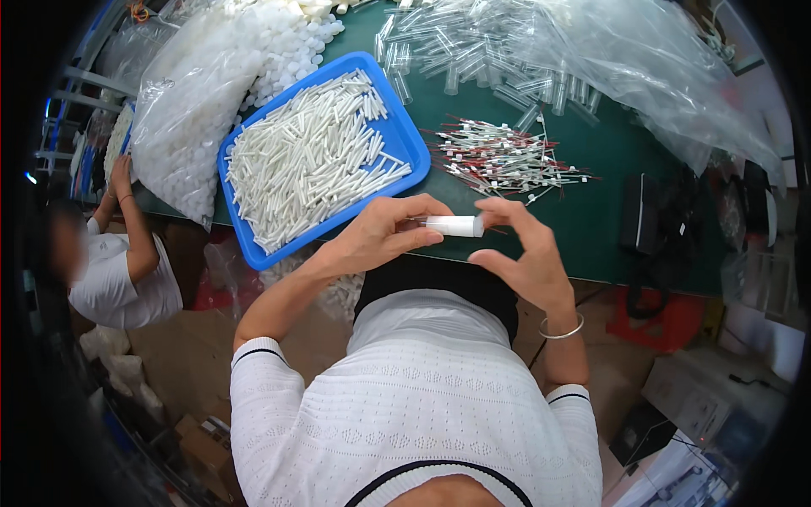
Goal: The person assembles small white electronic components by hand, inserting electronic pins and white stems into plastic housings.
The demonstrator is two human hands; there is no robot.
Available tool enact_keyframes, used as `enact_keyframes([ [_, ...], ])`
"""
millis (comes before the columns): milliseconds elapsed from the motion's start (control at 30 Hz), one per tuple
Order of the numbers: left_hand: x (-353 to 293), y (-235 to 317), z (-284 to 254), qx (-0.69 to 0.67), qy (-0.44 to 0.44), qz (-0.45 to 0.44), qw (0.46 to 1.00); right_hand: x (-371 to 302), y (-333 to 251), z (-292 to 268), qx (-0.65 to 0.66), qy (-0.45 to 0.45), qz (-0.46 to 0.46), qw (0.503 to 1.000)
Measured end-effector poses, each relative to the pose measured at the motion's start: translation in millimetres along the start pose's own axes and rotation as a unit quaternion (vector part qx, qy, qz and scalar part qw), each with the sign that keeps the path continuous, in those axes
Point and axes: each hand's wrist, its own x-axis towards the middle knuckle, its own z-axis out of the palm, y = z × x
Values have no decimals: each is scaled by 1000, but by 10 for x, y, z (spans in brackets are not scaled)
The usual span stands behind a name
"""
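Note:
My left hand (384, 232) and my right hand (524, 249) meet over the near edge of a green table (608, 228), both pinching one small white tube (454, 226) held level between them. The left fingers grip its left end, the right fingertips close on its right end. Just beyond my hands lies a heap of thin red-and-white wired parts (503, 156). To the left sits a blue tray (405, 135) filled with several white tubes (308, 160).
A clear bag of white caps (190, 110) lies left of the tray. Clear plastic tubes and bags (541, 51) cover the far table. A dark pouch (646, 211) rests at the right. Another person (118, 262) sits at the far left. Boxes stand on the floor.

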Motion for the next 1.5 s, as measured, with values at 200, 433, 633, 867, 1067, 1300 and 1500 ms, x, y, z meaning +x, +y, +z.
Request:
enact_keyframes([
  [200, -70, -119, 140, 21, -32, -4, 999, -76, 160, 151, 111, -68, 65, 989],
  [433, -170, -80, 285, 182, 37, 62, 981, -47, 59, 93, 188, -126, 207, 952],
  [633, -264, -288, 395, 213, 91, 110, 967, -144, 88, 183, 100, -143, 158, 972],
  [867, -266, -102, 338, 187, 69, 35, 979, -327, 242, 406, 208, 23, 77, 975],
  [1067, -298, -223, 409, 337, 95, 137, 927, -299, 207, 347, 38, -15, -29, 999],
  [1300, -261, -216, 404, 226, 83, 123, 963, -269, 256, 297, 53, -20, -35, 998],
  [1500, -259, -196, 415, -117, -83, -45, 989, -289, 279, 348, 173, -43, -32, 983],
])
